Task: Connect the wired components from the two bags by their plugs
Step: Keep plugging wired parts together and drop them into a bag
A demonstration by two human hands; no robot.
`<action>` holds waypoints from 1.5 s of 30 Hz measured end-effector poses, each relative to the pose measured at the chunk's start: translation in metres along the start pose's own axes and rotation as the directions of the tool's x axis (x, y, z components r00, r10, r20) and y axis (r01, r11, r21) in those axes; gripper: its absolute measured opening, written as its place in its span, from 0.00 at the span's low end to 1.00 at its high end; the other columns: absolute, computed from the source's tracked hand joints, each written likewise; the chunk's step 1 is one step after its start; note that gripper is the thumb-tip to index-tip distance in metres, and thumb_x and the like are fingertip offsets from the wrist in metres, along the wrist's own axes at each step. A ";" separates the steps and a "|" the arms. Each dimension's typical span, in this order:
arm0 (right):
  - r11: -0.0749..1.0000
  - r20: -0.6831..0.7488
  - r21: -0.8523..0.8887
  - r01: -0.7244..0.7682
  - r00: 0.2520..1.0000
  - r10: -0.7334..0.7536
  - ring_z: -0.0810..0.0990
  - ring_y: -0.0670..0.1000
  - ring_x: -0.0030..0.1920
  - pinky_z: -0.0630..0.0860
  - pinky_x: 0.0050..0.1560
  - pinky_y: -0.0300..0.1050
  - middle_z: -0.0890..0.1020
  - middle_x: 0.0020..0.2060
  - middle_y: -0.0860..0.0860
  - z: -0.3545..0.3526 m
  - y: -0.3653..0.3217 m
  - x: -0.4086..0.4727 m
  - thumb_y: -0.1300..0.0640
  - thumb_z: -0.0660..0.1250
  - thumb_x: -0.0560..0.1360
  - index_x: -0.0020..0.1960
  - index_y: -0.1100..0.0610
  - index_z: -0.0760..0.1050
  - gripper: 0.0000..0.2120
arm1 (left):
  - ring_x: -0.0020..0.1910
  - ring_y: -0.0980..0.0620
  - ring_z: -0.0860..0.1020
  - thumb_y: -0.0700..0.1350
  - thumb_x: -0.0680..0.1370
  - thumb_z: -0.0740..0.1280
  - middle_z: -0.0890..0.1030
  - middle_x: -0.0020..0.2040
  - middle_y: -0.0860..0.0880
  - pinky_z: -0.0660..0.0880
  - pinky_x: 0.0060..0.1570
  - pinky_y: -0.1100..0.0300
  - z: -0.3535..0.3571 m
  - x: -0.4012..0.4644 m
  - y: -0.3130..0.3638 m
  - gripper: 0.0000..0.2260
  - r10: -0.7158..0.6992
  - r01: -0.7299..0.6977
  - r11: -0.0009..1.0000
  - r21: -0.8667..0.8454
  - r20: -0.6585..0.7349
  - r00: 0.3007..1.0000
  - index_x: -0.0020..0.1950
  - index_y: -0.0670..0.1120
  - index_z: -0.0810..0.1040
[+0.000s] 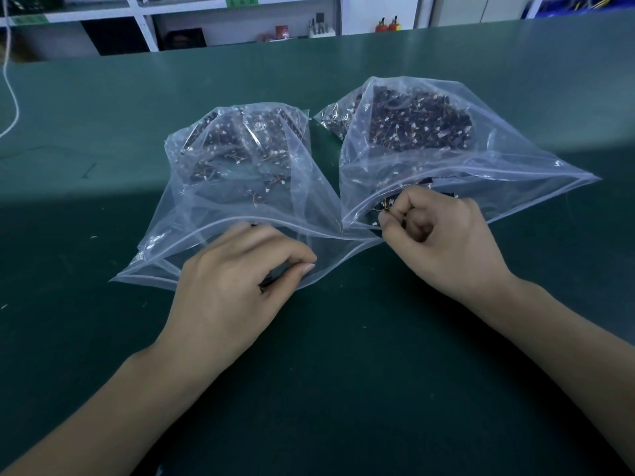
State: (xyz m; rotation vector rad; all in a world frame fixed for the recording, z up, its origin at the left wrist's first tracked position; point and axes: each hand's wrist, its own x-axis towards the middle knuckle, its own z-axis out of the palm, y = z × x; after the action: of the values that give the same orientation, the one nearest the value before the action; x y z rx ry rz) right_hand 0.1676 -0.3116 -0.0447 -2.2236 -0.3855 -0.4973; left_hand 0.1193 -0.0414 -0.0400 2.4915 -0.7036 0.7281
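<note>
On green table (103,338): 2 bags (240,173), 2 hands (237,286), fingers (398,207) pinching components (386,205).

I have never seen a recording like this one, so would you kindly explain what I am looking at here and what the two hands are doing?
There is no machine here. A person wears a camera on the head, so this single picture looks forward and down at their own bare hands over a green table.

Two clear plastic bags lie open on it, the left bag and the right bag. Both hold many small dark components with thin wires and white plugs.

The left hand is at the mouth of the left bag, and its fingers curl round something dark that is mostly hidden. The right hand is at the mouth of the right bag, pinching a small wired component. Nothing is plugged together yet. Shelves stand behind.
</note>
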 end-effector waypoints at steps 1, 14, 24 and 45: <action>1.000 0.016 0.018 0.021 1.000 -0.021 0.67 0.50 0.25 0.72 0.35 0.45 0.69 0.22 0.46 0.001 0.000 -0.001 0.54 0.72 0.79 0.38 0.50 0.72 0.13 | 0.44 0.56 0.76 0.44 0.82 0.76 0.80 0.45 0.60 0.77 0.40 0.53 0.001 0.000 0.001 0.03 0.016 -0.016 1.000 -0.014 -0.011 1.000 0.52 0.52 0.87; 0.906 0.314 0.110 0.410 0.850 -0.423 0.66 0.40 0.25 0.61 0.34 0.27 0.71 0.25 0.43 0.003 -0.021 -0.014 0.46 0.73 0.78 0.60 0.49 0.81 0.13 | 0.46 0.56 0.82 0.38 0.81 0.74 0.84 0.48 0.49 0.77 0.46 0.63 -0.002 0.003 0.021 0.07 0.107 -0.151 0.934 -0.325 -0.149 0.983 0.57 0.46 0.86; 0.882 0.151 0.101 0.460 0.869 -0.471 0.63 0.41 0.27 0.61 0.34 0.30 0.65 0.27 0.42 0.009 -0.017 -0.014 0.57 0.74 0.81 0.50 0.55 0.86 0.03 | 0.46 0.50 0.85 0.37 0.84 0.70 0.82 0.51 0.49 0.81 0.44 0.58 0.001 0.001 0.021 0.09 0.037 -0.069 0.911 -0.406 -0.086 0.996 0.62 0.44 0.85; 0.887 0.092 0.118 0.445 0.885 -0.457 0.63 0.43 0.27 0.62 0.34 0.31 0.67 0.25 0.45 0.009 -0.017 -0.011 0.52 0.74 0.81 0.55 0.55 0.86 0.07 | 0.37 0.51 0.80 0.43 0.81 0.76 0.80 0.38 0.50 0.75 0.40 0.64 0.000 0.001 0.017 0.04 0.005 -0.034 0.958 -0.286 -0.100 0.995 0.49 0.44 0.89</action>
State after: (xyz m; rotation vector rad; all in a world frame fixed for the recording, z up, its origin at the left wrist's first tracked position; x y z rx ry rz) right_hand 0.1530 -0.2956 -0.0444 -2.0730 -0.9860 -0.5773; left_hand 0.1102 -0.0551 -0.0345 2.1735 -0.7415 0.6961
